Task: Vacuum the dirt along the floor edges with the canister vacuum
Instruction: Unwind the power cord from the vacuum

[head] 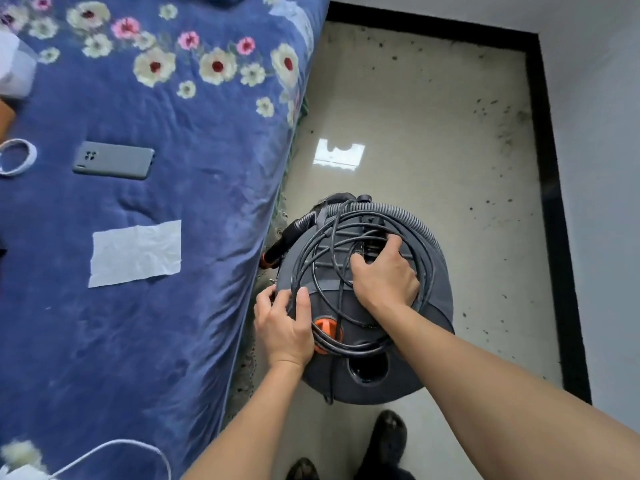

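A dark grey canister vacuum [429, 320] stands on the floor beside the bed, seen from above. A ribbed hose [412, 213] and a black power cord [322, 258] lie coiled on its lid. An orange knob [327, 325] sits on the lid's near side. My right hand [384, 275] reaches into the lid's middle, its fingers curled round the black carry handle [372, 245] among the cord loops. My left hand [284, 323] grips the vacuum's left rim, thumb on top over the cord. Dark dirt specks [491, 109] are scattered on the beige floor along the black baseboard [550, 174].
A bed with a blue floral quilt [173, 168] fills the left side, close against the vacuum. On it lie a grey phone [112, 160], a white paper sheet [135, 252] and a white cable [114, 448]. Grey walls bound the narrow floor strip. My shoes [388, 441] stand just behind the vacuum.
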A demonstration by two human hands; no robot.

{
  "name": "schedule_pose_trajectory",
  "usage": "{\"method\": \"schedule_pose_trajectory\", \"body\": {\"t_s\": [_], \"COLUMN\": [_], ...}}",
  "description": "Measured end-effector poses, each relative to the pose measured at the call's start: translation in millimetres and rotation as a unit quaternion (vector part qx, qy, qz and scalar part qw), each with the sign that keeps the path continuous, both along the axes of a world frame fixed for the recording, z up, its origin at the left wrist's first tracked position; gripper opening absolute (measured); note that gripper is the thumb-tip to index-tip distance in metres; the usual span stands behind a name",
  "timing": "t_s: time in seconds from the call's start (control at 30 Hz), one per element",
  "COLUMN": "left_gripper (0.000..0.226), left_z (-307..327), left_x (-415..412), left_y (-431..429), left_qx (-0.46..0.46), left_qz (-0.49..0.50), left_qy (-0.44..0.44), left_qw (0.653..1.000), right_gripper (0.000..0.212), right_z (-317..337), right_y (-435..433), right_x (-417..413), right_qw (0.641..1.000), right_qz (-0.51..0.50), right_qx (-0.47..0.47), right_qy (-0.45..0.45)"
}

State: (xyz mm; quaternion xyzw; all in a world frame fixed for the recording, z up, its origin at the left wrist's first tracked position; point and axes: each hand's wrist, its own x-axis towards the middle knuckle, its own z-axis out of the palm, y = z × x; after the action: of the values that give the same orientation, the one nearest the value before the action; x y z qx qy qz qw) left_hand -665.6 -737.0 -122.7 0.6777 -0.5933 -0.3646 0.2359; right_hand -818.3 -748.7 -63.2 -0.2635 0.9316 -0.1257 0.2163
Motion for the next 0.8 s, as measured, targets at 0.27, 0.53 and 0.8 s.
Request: {"method": "schedule_pose_trajectory", "body": {"t_s": [0.27,0.53,0.8], "left_gripper": [0.067,0.063,0.068], "left_z": [3,0,10], "left_x": [-44,-77,-96], "left_y": [-69,-116,-144], "left_qx": [0.0,-0.001,0.036], "left_qz": [-0.019,-0.019,-0.058], "left_qy": [-0.01,-0.022,-0.042], "left_qw": [1.0,1.0,0.997], "right_gripper": [0.053,0.053,0.052], "right_z": [-1,-1,9], "right_y": [-64,-109,-133], "right_x": [-47,-82,-102], "right_qw": [1.0,1.0,0.998], "right_qz": [-0.001,0.005,0.004], "right_qx": [-0.007,0.005,0.005], "right_qy": [-0.023,-0.027,-0.063]}}
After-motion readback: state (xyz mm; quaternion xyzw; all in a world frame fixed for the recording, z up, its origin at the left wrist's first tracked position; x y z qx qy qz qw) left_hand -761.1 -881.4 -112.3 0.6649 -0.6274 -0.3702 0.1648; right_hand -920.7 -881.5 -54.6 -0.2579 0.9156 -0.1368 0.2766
